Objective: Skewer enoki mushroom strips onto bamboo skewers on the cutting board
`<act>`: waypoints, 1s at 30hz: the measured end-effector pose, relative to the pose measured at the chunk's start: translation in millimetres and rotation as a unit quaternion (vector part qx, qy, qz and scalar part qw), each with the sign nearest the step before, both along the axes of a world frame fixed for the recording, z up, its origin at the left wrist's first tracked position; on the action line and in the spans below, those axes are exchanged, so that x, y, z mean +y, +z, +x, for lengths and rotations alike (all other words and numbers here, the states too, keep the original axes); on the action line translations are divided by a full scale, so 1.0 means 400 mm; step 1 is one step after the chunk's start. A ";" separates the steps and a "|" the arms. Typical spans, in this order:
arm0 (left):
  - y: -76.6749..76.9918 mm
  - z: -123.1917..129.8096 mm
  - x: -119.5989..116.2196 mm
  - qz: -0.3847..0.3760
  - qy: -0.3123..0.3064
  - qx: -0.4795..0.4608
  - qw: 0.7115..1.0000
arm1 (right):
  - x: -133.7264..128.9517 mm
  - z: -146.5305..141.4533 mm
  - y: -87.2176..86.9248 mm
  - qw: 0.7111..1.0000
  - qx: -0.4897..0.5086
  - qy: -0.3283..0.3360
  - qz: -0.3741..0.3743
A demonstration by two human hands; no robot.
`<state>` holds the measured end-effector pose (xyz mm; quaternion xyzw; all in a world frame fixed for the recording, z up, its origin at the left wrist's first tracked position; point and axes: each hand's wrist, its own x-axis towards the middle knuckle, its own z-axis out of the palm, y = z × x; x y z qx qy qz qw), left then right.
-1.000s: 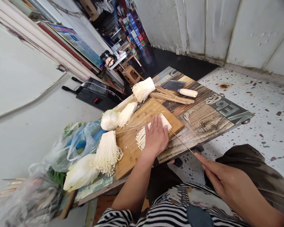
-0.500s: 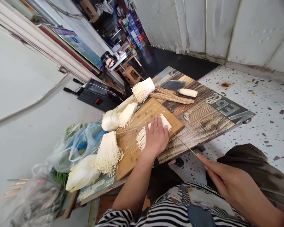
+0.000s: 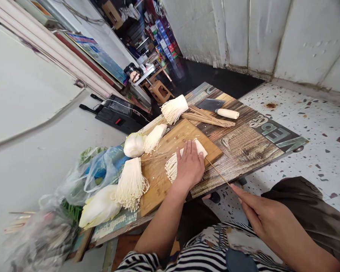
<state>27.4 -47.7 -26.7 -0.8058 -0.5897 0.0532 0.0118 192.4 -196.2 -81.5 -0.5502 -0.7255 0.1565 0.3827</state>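
Observation:
My left hand [image 3: 190, 166] lies flat with fingers stretched over a bunch of enoki mushrooms [image 3: 171, 166] on the wooden cutting board [image 3: 155, 189]. Its palm hides the middle of the bunch. A thin bamboo skewer [image 3: 218, 171] runs from the cut root end of that bunch to my right hand [image 3: 252, 204], which pinches its near end between thumb and fingers. Whether the tip is inside the mushrooms or under them is hidden. Another enoki bunch [image 3: 132, 183] lies at the board's left edge.
A cleaver [image 3: 226, 112] and a pile of skewers [image 3: 209, 117] lie on the table [image 3: 243, 147] beyond the board. More enoki [image 3: 175, 108], napa cabbage [image 3: 100, 207] and plastic bags [image 3: 102, 170] line the left side. A black speaker-like box [image 3: 121, 115] stands behind.
My right hand has moved slightly toward the mushrooms, and less of the skewer shows between them. My left hand stays pressed on the bunch. The whole view has shifted a little.

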 end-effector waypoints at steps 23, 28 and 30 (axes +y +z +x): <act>-0.007 0.002 -0.002 0.027 -0.005 0.001 1.000 | 0.056 -0.075 0.052 0.997 -0.028 -0.046 0.047; -0.008 0.003 -0.003 0.030 -0.005 -0.006 1.000 | 0.068 -0.082 0.040 0.997 -0.025 -0.051 0.047; -0.007 0.005 -0.004 0.028 -0.001 -0.008 1.000 | 0.069 -0.083 0.035 0.997 -0.020 -0.054 0.047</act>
